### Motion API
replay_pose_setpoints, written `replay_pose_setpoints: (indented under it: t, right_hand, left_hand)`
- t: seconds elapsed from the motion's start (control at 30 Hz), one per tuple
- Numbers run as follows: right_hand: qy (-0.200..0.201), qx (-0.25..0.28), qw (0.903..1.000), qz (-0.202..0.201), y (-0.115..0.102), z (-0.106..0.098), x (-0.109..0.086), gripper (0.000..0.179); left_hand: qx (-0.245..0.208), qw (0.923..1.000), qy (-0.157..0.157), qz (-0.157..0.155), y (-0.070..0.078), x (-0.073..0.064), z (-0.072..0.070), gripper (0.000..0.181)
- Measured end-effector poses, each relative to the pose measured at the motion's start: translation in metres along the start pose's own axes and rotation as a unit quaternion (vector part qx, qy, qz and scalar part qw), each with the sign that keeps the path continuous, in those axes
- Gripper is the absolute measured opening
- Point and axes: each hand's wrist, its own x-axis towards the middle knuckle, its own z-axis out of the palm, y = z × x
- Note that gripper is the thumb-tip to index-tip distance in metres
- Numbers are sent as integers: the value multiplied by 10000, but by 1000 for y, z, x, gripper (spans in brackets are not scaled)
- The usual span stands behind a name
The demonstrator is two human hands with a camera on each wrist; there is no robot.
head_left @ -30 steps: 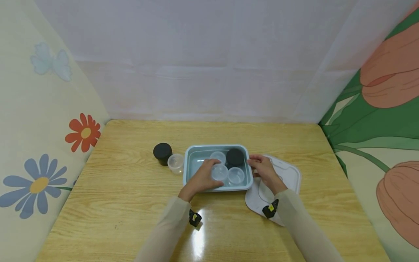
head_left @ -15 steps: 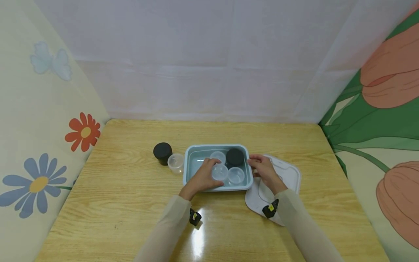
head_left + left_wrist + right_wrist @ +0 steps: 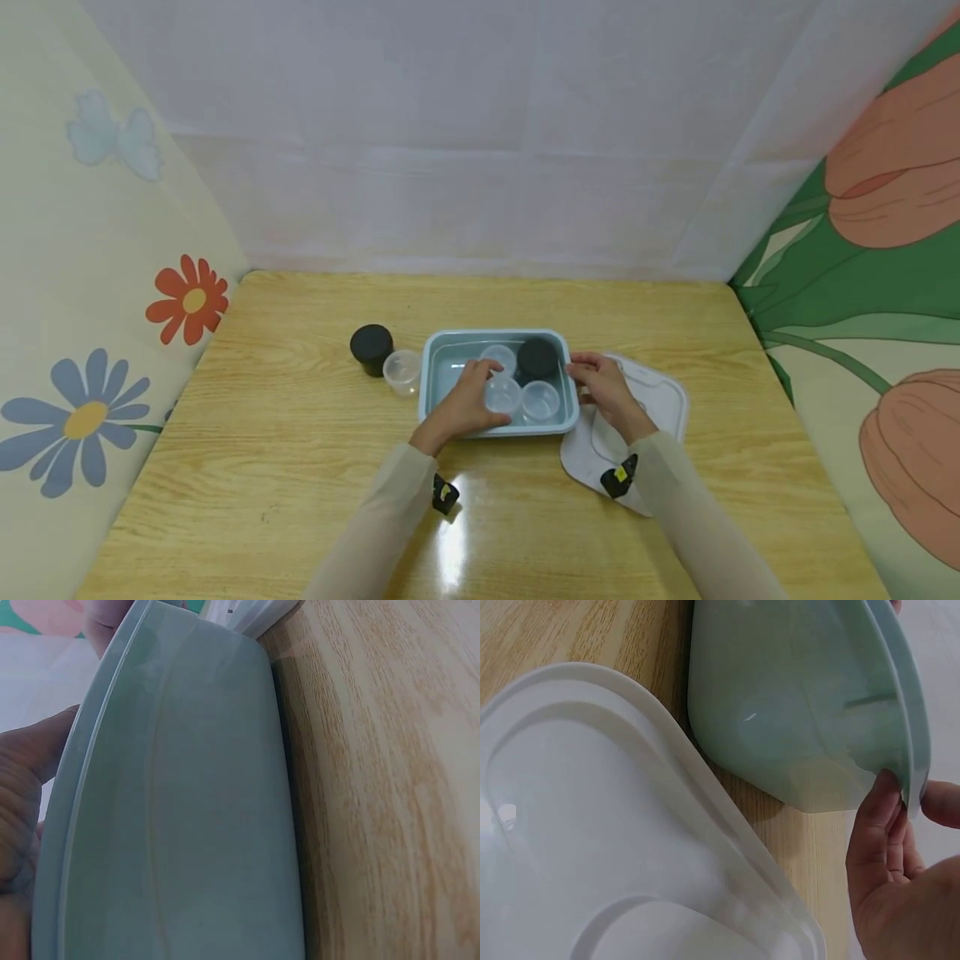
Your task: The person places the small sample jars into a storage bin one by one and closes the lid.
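Note:
A pale blue-green plastic tub (image 3: 495, 333) stands on the table in the head view. Reaching into it, my left hand (image 3: 463, 404) holds a clear plastic cup (image 3: 504, 395) between thumb and fingers. Two more clear cups, one at the front (image 3: 541, 403) and one at the back (image 3: 500, 358), stand close by, along with a black round jar (image 3: 537, 358) in the back right corner. My right hand (image 3: 604, 388) pinches the tub's right rim, thumb inside and fingers outside. The left wrist view is mostly filled by the tub's outer wall (image 3: 217, 787), which hides the cups.
A white lid (image 3: 663, 404) lies on the table right of the tub, partly under my right forearm. Left of the tub stand another black jar (image 3: 372, 347) and a clear cup (image 3: 402, 372). White cloth (image 3: 465, 200) hangs behind the table (image 3: 262, 417).

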Motion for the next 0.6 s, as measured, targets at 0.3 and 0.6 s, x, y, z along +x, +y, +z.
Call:
replay_pose_setpoints:
  t: [0.3,0.6]
  right_hand:
    - [-13,-53,10000,38,-1,0,2,43]
    - [27,-66,9999,127,-1,0,2,41]
  left_hand:
    - [176,9998,-42,6,-1,3,0,76]
    - [137,9998,-88,-80,-1,1,-2,74]
